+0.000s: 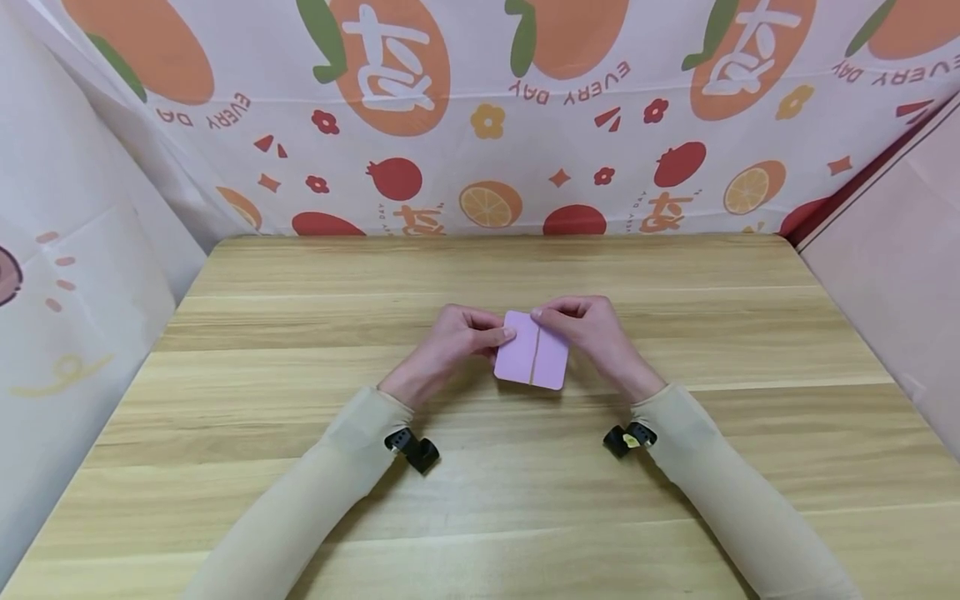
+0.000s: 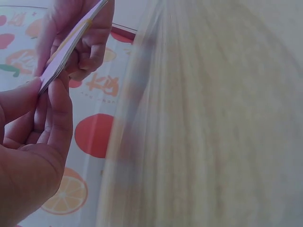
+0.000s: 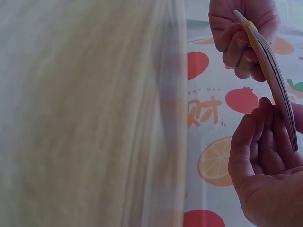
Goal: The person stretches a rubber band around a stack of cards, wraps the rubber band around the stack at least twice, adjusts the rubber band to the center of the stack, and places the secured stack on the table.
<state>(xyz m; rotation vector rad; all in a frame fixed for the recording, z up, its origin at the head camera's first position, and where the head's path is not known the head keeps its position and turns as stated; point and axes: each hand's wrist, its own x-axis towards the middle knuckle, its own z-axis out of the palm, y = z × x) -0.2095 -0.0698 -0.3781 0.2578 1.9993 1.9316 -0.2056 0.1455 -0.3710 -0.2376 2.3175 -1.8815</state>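
Observation:
A thin stack of lilac cards (image 1: 513, 358) with rounded corners is held above the table in the head view. A narrow tan rubber band (image 1: 535, 354) runs around the stack near its middle. My left hand (image 1: 463, 336) pinches the stack's left edge, thumb on the top face. At the upper right my right hand (image 1: 592, 327) pinches it, with the thumb near the band's upper end. Both wrist views show the layered edges of the cards (image 2: 59, 64), and in the right wrist view the stack (image 3: 276, 78) looks slightly bowed. Fingers partly hide its underside.
The wood-grain table (image 1: 480, 517) spreads out around both arms. A white fruit-print curtain (image 1: 450, 158) hangs along the table's back edge, with pale cloth at both sides. Each sleeved wrist wears a small black camera, one on the left (image 1: 414, 450) and one on the right (image 1: 628, 439).

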